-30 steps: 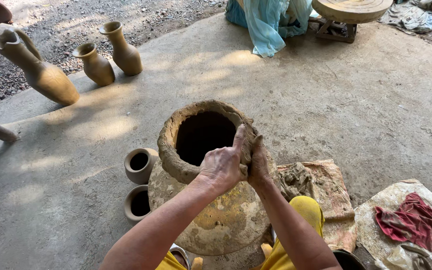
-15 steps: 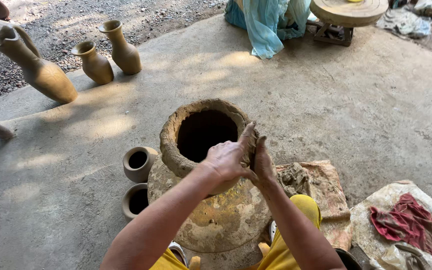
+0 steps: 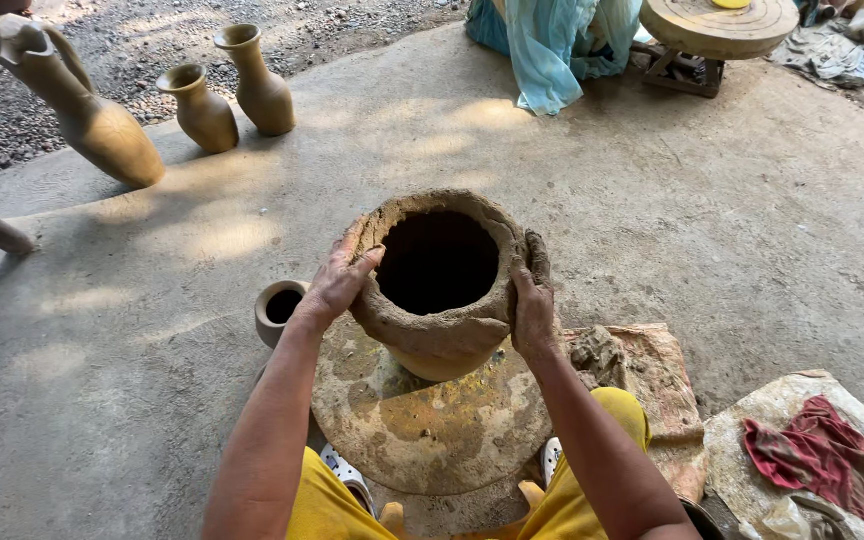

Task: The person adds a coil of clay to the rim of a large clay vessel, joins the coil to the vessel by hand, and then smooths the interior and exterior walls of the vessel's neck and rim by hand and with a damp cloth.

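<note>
I have both hands on the raw clay pot (image 3: 439, 290), which sits in the middle of the frame on a round turntable disc (image 3: 422, 425) smeared with clay. My left hand (image 3: 337, 280) presses flat against the pot's left wall, its fingers (image 3: 357, 262) spread narrow and curling over the rough rim. My right hand (image 3: 532, 295) cups the right wall, fingers (image 3: 535, 255) close together and pointing up along the rim, coated in wet clay. Neither hand closes around anything; both lie against the wall from opposite sides. The pot's mouth is wide and dark, its lip uneven and thick.

Just left of the disc, beside my left wrist, stands a small clay cup (image 3: 280, 308) with an open mouth. To the right of the disc a clay-stained cloth (image 3: 642, 370) lies on the concrete floor (image 3: 712, 230), carrying a lump of wet clay (image 3: 597, 350). At lower right a red rag (image 3: 822, 460) rests on a pale sheet (image 3: 772, 410).

In the upper left of the frame two finished vases (image 3: 237, 90) stand close together, and a larger jug (image 3: 87, 105) leans nearby. At the top a person in turquoise cloth (image 3: 562, 45) sits next to a round wooden wheel (image 3: 717, 25).
</note>
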